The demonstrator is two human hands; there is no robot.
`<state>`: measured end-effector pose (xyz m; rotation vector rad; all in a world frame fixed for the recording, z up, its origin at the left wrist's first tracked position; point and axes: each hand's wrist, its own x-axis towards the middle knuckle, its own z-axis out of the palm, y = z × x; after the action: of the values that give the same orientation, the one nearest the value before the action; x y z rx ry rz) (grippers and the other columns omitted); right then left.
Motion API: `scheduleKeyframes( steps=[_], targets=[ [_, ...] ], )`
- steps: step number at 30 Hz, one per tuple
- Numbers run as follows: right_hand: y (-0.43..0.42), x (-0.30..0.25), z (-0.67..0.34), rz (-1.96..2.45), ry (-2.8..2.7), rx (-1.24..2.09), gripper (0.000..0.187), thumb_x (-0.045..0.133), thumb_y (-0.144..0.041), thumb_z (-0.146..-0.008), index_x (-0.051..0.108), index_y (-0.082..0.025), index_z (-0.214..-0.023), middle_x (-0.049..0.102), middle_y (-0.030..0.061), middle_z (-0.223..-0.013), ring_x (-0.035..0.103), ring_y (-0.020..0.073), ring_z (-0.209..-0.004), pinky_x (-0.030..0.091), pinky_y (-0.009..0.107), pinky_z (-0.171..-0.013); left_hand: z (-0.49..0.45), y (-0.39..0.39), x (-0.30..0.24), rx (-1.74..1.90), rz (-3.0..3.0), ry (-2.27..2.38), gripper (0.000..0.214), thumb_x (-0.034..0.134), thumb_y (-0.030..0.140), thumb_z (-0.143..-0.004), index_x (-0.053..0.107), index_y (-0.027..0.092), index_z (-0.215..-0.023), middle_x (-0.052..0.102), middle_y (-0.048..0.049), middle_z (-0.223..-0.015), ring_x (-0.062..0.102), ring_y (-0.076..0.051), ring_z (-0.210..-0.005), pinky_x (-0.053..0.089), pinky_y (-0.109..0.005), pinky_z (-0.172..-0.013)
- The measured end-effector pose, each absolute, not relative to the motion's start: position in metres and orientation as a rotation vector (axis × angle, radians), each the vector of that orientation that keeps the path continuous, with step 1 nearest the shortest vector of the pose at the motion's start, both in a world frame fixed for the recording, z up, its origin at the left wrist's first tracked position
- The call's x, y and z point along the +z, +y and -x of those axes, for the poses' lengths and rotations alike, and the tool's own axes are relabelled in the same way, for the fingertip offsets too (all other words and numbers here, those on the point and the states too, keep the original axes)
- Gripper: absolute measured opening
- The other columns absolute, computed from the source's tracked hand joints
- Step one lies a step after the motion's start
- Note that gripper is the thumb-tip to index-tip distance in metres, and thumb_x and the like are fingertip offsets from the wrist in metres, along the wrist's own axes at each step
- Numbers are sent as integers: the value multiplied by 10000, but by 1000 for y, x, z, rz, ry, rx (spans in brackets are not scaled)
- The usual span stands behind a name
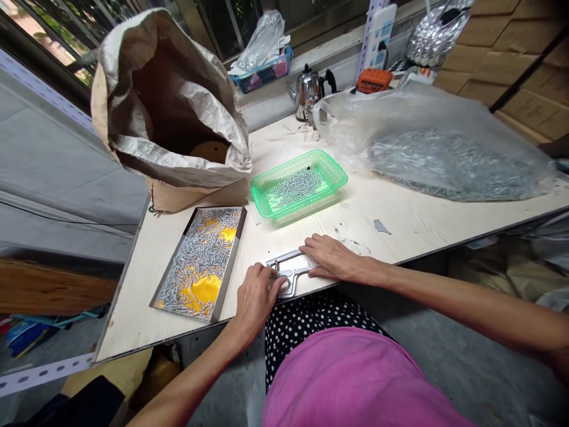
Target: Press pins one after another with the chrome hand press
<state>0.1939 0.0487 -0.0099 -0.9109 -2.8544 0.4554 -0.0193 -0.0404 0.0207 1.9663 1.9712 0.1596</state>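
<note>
A grey metal fitting (291, 276) with two long arms and a small coil spring lies at the table's front edge, close to my body. My left hand (256, 296) is closed at its left end, thumb and fingers pinching near the spring. Wrapped over the right ends of the arms is my right hand (331, 258), its fingers curled on the metal. Left of my hands, a shallow tray (240, 240) with a yellow bottom holds many small silver metal pins or screws. Beyond them stands a green plastic basket (299, 209) with similar small parts in it.
A large open paper-and-plastic sack (178, 196) stands at the back left. A clear plastic bag (444, 160) of metal parts covers the right side of the table (284, 237). Behind are a metal kettle (307, 92), an orange box (374, 80) and a blue basket (262, 77).
</note>
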Motion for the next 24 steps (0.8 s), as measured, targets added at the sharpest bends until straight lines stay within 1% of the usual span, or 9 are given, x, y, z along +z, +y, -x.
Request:
scheduleKeyframes(
  steps=[4, 7, 9, 11, 13, 17, 21, 23, 24],
  targets=[
    [51, -9, -191, 913, -2859, 459, 425, 738, -322, -783, 582, -98, -1109, 586, 128, -1062, 494, 254, -975, 420, 377, -838, 3, -18, 11, 157, -2363, 1701, 570, 692, 361, -826, 491, 152, -1317, 507, -140, -1361, 423, -303, -1240, 395, -432, -1034],
    [54, -7, -194, 893, -2836, 519, 543, 773, -366, -733, 563, -98, -1156, 571, 138, -1094, 495, 255, -982, 435, 389, -854, -1, -1, 0, 41, -2414, 1569, 697, 710, 361, -811, 396, 138, -1391, 508, -146, -1357, 448, -302, -1196, 405, -441, -1022],
    [56, -4, -196, 919, -2851, 521, 600, 791, -397, -707, 562, -93, -1172, 564, 146, -1118, 497, 266, -996, 441, 384, -843, -1, 5, -3, -17, -2427, 1534, 690, 687, 392, -826, 388, 144, -1396, 532, -135, -1313, 477, -298, -1137, 428, -437, -978],
    [58, 0, -196, 960, -2904, 465, 563, 785, -386, -723, 581, -86, -1153, 578, 149, -1101, 507, 277, -1006, 441, 376, -827, -1, 9, -3, -45, -2447, 1534, 642, 665, 416, -840, 420, 152, -1371, 551, -129, -1260, 486, -296, -1106, 437, -434, -945],
    [62, 4, -191, 964, -2966, 408, 425, 749, -326, -777, 611, -87, -1100, 604, 142, -1059, 527, 271, -1001, 434, 362, -820, -3, 10, -2, -45, -2435, 1551, 536, 644, 422, -858, 493, 159, -1300, 579, -115, -1171, 501, -282, -1060, 449, -416, -896],
    [69, 4, -180, 937, -3046, 448, 119, 585, -177, -895, 647, -100, -961, 641, 121, -966, 571, 225, -945, 417, 320, -812, -7, 14, -2, 41, -2335, 1639, 250, 561, 387, -924, 620, 176, -1045, 614, -71, -1009, 530, -240, -968, 456, -363, -809],
    [71, 0, -179, 911, -3053, 506, 164, 501, -179, -939, 649, -109, -927, 641, 116, -925, 581, 215, -910, 424, 317, -799, -8, 18, -3, 68, -2298, 1681, 188, 559, 355, -932, 646, 188, -940, 639, -52, -951, 557, -227, -945, 474, -350, -795],
    [72, -4, -183, 895, -3006, 439, 171, 538, -226, -927, 644, -109, -992, 630, 130, -984, 566, 234, -953, 433, 338, -816, -9, 15, -3, 102, -2302, 1726, 222, 610, 367, -900, 644, 186, -1024, 650, -63, -997, 571, -242, -970, 496, -369, -811],
    [73, -6, -186, 893, -2974, 405, 236, 587, -283, -904, 632, -105, -1053, 621, 141, -1024, 555, 251, -979, 439, 354, -826, -10, 10, -4, 146, -2308, 1769, 286, 636, 367, -881, 626, 180, -1098, 649, -80, -1065, 574, -256, -1010, 504, -390, -841]
  ],
)
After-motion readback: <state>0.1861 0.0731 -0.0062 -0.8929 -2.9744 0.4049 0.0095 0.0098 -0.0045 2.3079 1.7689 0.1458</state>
